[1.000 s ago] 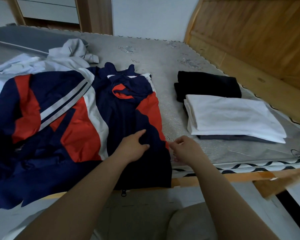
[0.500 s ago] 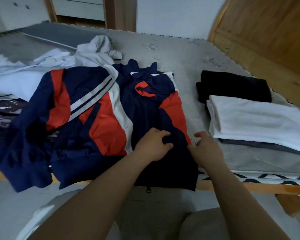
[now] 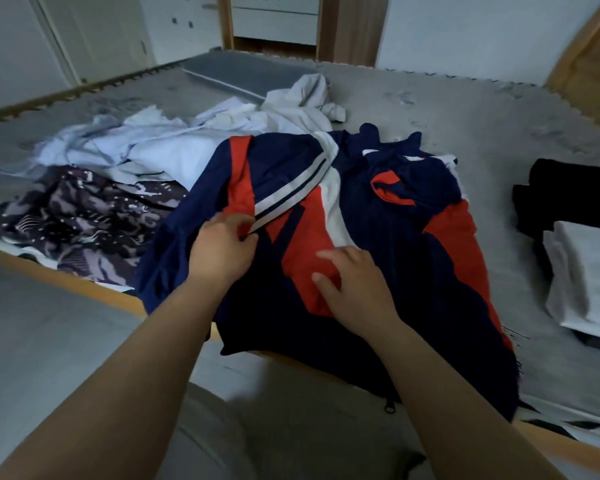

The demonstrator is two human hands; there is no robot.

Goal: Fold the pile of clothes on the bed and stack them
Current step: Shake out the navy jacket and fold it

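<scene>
Our left hand [image 3: 222, 249] pinches the striped sleeve edge of the jacket [image 3: 378, 244], fingers and thumb curled on the fabric, at about 9 o'clock from the frame's centre. Our right hand [image 3: 355, 289] lies just beside it at 5 o'clock from the left, fingers spread and fairly straight, resting flat on a red panel of the same jacket and gripping nothing.

From the largest thing down: the bed [image 3: 482, 109] fills most of the view, a grey patterned surface running from 9 o'clock round to 3 o'clock, with a wooden rail along its near edge. The jacket, navy with red and white panels, lies spread across the middle of the bed, its hem hanging over the near edge toward 6 o'clock, where a small zip pull dangles. Its left sleeve is thrown across the body.

At 10 to 11 o'clock a heap of pale clothes [image 3: 174, 150] lies crumpled, touching the jacket's far left side, with a light grey garment [image 3: 305, 102] bunched at the heap's far end toward 12 o'clock. At 9 o'clock a dark patterned garment [image 3: 84, 216] lies flat near the bed's edge, partly under the pale heap and the jacket.

At 3 o'clock, well apart from the jacket, sits the stack: a folded white garment [image 3: 582, 275] on top toward us, and a folded black garment [image 3: 561, 195] just behind it.
</scene>
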